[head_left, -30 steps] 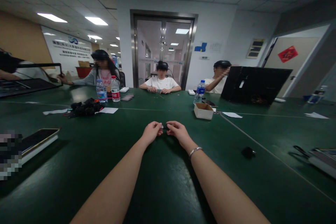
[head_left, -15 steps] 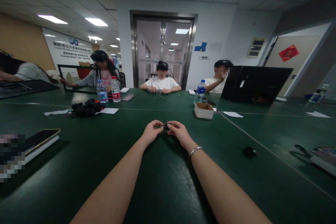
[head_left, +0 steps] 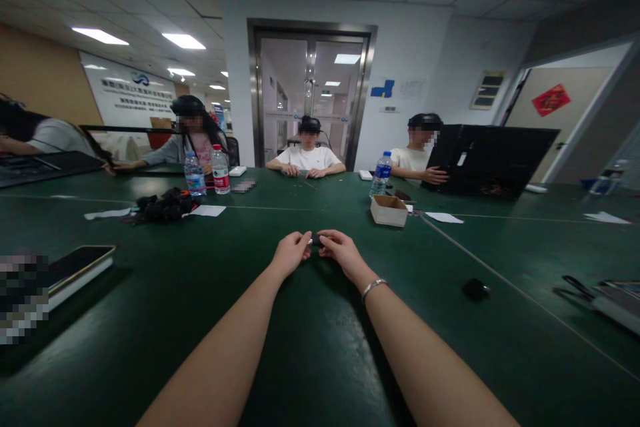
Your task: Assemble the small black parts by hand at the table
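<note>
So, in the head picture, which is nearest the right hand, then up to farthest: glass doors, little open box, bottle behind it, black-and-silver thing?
1. Black-and-silver thing: held in the right hand.
2. Little open box: ahead, to the right.
3. Bottle: behind the box.
4. Glass doors: at the back.

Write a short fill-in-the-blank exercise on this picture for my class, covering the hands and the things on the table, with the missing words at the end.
1. The left hand and right hand hold a small black-and-silver item, its silvery end nearer the ____ hand.
2. The silver bracelet is worn on the person's ____ wrist.
3. The tabletop is a dark shade of ____.
4. The cap of the bottle just beyond the open box is ____.

Missing words: left; right; green; blue.
</note>
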Demonstrator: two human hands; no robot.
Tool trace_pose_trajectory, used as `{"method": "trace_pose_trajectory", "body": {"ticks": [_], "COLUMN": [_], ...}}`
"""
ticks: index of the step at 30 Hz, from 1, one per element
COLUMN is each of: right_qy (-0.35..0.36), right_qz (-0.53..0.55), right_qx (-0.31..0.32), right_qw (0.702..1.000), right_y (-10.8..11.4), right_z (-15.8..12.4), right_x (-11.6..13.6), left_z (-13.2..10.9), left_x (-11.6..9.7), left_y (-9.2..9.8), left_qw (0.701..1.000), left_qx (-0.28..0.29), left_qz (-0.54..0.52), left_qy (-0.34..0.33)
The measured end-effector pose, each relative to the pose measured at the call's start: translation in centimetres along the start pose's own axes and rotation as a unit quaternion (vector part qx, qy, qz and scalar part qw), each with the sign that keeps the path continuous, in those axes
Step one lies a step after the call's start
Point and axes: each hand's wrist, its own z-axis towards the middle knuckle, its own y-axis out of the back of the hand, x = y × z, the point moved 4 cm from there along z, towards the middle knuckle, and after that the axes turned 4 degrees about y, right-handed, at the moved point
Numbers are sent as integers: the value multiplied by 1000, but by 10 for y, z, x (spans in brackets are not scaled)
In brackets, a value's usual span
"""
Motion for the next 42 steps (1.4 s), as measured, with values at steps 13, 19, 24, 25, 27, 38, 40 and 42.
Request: {"method": "trace_pose_trajectory", "body": {"ticks": [13, 19, 24, 25, 27, 38, 40, 42], "right_qy": [-5, -6, -9, -11, -12, -15, -13, -10], "right_qz": [-6, -6, 1, 2, 0, 3, 1, 4], "right_qx": [-4, -8, -10, -12, -12, -19, -18, -18], "right_qw": [1000, 1000, 1000, 1000, 1000, 1000, 1000, 1000], "right_y": [0, 0, 0, 0, 0, 1, 1, 1], "right_z": [0, 0, 0, 0, 0, 1, 1, 1], "right_x": [1, 1, 1, 1, 0, 0, 0, 0], "left_z": [-6, -1, -2, -3, -3, -6, -5, -5], "left_x": [-5, -1, -1, -2, -2, -5, -3, -3], "left_y": [2, 0, 0, 0, 0, 0, -1, -1], "left_qw": [998, 998, 999, 999, 999, 999, 998, 998], "left_qx": [-11, -6, -12, -13, -14, -14, -12, -9], "left_qz": [57, 65, 36, 31, 44, 45, 65, 66], "left_qy": [-1, -15, -24, -28, -22, -18, -2, -3]}}
